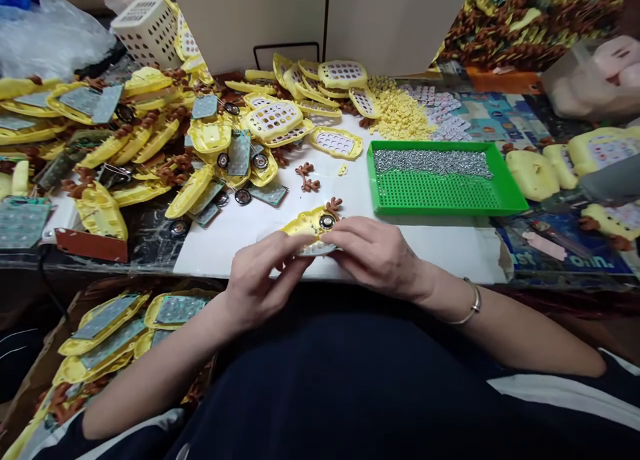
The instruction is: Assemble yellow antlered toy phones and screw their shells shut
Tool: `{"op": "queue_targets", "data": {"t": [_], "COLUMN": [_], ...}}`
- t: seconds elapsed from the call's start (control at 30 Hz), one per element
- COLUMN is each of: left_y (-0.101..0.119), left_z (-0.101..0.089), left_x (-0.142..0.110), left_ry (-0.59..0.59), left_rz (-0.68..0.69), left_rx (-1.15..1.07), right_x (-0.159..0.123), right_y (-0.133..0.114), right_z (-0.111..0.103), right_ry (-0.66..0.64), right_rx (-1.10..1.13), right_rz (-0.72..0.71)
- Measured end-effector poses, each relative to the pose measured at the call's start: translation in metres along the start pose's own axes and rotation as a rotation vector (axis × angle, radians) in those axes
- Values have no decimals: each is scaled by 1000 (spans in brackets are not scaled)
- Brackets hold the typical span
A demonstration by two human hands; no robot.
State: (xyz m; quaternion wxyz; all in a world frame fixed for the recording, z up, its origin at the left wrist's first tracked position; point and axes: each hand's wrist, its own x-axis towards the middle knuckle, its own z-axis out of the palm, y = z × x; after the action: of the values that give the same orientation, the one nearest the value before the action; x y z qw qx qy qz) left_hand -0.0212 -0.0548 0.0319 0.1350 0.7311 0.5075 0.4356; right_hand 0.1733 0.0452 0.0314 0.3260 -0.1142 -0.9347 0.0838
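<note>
White sheet (215, 247) on the workbench, main work area. Heap of yellow shells (150, 140) along its left. Green tray (430, 195) on the sheet, right of centre, silver screws (433, 161) banked along its far side, near part bare mesh.

Both hands at the sheet's near edge, on one assembly. Left hand (257, 270): narrow pinch, fingertips at the near left part of it. Right hand (380, 253): fingers bunched, closed on its right part. Exact contact, shell or board, hidden by the fingers; can't tell.

Held yellow half-shell (303, 223): between the hands, hollow side up, tilted, long axis roughly left to right, right end angled slightly away from the body. Green-grey circuit board (317, 249) at its near edge, body side, between both sets of fingertips. Key relation: board lies just nearer the body than the shell, both hands about equally close.

Brown antlers (334, 208) stick out past the shell's right end. Round black speaker (327, 221) at that same end; right hand nearer. Loose antler piece (307, 178) on the sheet beyond, touching neither hand.
</note>
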Motion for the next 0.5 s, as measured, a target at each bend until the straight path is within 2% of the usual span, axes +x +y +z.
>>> {"op": "queue_targets", "data": {"t": [0.07,0.13,0.2,0.27,0.37,0.5], "left_y": [0,-4,-9,-13,-14,-13], "left_z": [8,17,27,34,39,40], "left_x": [9,17,24,30,36,40], "left_ry": [85,105,44,-49,-186,-275], "left_rz": [-193,-378,-505,-571,-551,-361], "left_rx": [-187,-344,-443,-478,-347,-29], "right_x": [7,12,16,18,17,14], "right_y": [4,13,22,28,32,34], "right_z": [0,1,3,5,3,-11], "right_ry": [50,107,134,129,76,-47], "right_rx": [124,270,441,645,907,1229], "right_rz": [212,439,613,727,872,1044]}}
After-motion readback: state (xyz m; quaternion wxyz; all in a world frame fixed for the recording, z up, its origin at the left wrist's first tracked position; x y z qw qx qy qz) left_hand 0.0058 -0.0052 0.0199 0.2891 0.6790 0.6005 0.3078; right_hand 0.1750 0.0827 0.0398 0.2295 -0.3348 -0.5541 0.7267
